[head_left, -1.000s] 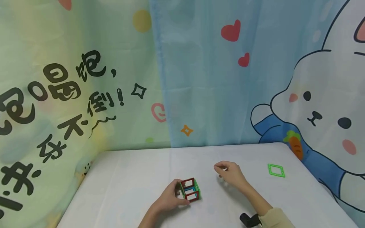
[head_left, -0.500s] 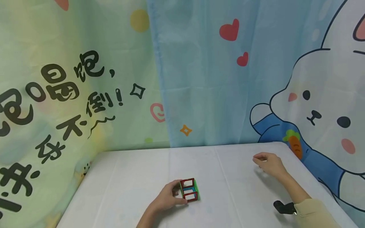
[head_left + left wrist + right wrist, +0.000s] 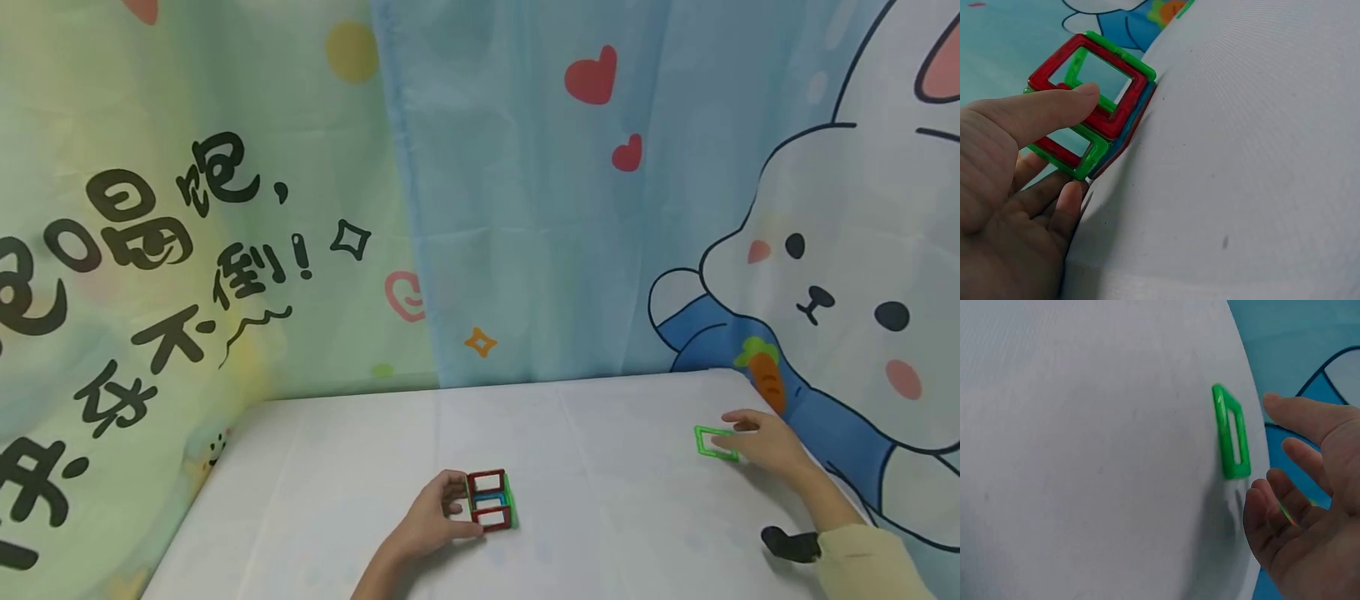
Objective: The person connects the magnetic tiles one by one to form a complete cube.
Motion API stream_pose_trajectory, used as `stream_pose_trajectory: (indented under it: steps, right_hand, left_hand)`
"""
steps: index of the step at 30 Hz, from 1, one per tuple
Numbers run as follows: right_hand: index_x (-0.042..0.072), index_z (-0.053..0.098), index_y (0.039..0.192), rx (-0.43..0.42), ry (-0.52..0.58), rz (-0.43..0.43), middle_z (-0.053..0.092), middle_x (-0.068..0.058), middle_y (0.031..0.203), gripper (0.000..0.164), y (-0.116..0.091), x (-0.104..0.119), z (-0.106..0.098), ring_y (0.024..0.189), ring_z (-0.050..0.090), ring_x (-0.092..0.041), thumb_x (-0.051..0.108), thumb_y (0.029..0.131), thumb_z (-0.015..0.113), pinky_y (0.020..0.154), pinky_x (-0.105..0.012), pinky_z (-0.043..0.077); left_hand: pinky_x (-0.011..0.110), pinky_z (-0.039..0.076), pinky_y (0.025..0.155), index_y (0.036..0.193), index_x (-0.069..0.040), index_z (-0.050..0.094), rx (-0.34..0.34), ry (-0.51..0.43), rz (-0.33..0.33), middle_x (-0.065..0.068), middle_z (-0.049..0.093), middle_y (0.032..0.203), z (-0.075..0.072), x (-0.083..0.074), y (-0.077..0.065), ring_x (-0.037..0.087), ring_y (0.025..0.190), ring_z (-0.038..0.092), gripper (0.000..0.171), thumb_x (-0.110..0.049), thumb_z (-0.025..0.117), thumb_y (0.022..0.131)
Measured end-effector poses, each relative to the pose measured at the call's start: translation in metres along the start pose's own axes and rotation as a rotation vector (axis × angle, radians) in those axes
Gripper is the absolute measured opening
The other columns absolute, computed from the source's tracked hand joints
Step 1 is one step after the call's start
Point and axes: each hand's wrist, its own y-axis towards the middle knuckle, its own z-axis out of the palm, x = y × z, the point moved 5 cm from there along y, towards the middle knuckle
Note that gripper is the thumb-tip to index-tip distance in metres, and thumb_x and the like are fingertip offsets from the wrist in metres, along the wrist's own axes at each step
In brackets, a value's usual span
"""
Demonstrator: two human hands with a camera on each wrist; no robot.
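Note:
A small open box of magnetic tiles [image 3: 489, 511], with red, green and blue frames, stands on the white table. My left hand [image 3: 431, 518] holds it from the left. In the left wrist view, the thumb lies across a red square tile [image 3: 1132, 103], and the other fingers are below and behind the box. At the right lies a single green square magnetic tile [image 3: 699, 440]. My right hand [image 3: 772, 446] is beside it, its fingers overlapping the frame in the head view. In the right wrist view, a gap shows between the relaxed fingers and the green tile [image 3: 1227, 437].
White cloth covers the table [image 3: 600, 517]. Behind it hangs a printed curtain [image 3: 510, 208] with a rabbit, hearts and lettering. A black curved device [image 3: 791, 546] sticks out at the right cuff [image 3: 862, 554], low over the table.
My right hand has moved from mid-table to the right, passing over the green tile to its right side. My left hand keeps holding the tile box. The head view has shifted slightly.

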Motion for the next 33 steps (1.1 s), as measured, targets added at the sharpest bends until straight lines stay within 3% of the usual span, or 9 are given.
stream_pose_trajectory:
  steps: [6, 13, 21, 27, 33]
  right_hand:
    - [-0.016, 0.045, 0.129, 0.033, -0.01, 0.017, 0.046, -0.042, 0.12, 0.078, 0.004, -0.016, 0.004, 0.106, 0.045, -0.052, 0.036, 0.081, 0.077, 0.086, -0.06, 0.042]
    - [-0.014, 0.04, 0.135, 0.043, 0.024, 0.031, 0.042, -0.041, 0.126, 0.083, 0.004, -0.026, 0.005, 0.116, 0.037, -0.055, 0.039, 0.083, 0.076, 0.093, -0.069, 0.029]
    - [-0.014, 0.041, 0.136, 0.114, 0.023, -0.012, 0.038, -0.04, 0.131, 0.092, 0.007, -0.031, 0.003, 0.121, 0.029, -0.057, 0.044, 0.076, 0.081, 0.095, -0.071, 0.024]
    - [-0.013, 0.045, 0.134, 0.129, 0.027, -0.014, 0.04, -0.04, 0.13, 0.092, 0.012, -0.035, 0.006, 0.119, 0.032, -0.056, 0.047, 0.075, 0.081, 0.094, -0.069, 0.026]
    - [-0.014, 0.05, 0.129, 0.087, 0.022, -0.001, 0.043, -0.039, 0.131, 0.079, 0.008, -0.028, 0.01, 0.119, 0.033, -0.056, 0.046, 0.083, 0.074, 0.094, -0.069, 0.028]
  left_hand:
    - [0.033, 0.045, 0.088, 0.128, -0.003, 0.053, 0.009, -0.005, -0.001, 0.006, 0.062, 0.121, 0.001, 0.0, -0.001, 0.02, 0.102, 0.056, 0.063, -0.006, 0.084, 0.074]
    - [0.033, 0.045, 0.088, 0.129, -0.004, 0.053, 0.017, -0.03, 0.013, 0.006, 0.062, 0.121, 0.002, 0.001, -0.001, 0.02, 0.105, 0.056, 0.063, -0.005, 0.083, 0.074]
    - [0.031, 0.044, 0.09, 0.131, -0.004, 0.051, 0.012, -0.031, 0.023, 0.007, 0.06, 0.124, 0.004, -0.001, 0.001, 0.022, 0.112, 0.055, 0.064, -0.003, 0.082, 0.075]
    - [0.031, 0.045, 0.089, 0.13, -0.004, 0.052, 0.002, -0.026, 0.012, 0.006, 0.061, 0.123, 0.004, 0.001, 0.002, 0.021, 0.108, 0.055, 0.064, -0.001, 0.082, 0.075]
    - [0.031, 0.044, 0.089, 0.13, -0.004, 0.052, -0.002, -0.029, 0.022, 0.008, 0.061, 0.123, 0.002, -0.001, -0.001, 0.021, 0.109, 0.055, 0.063, -0.001, 0.082, 0.075]
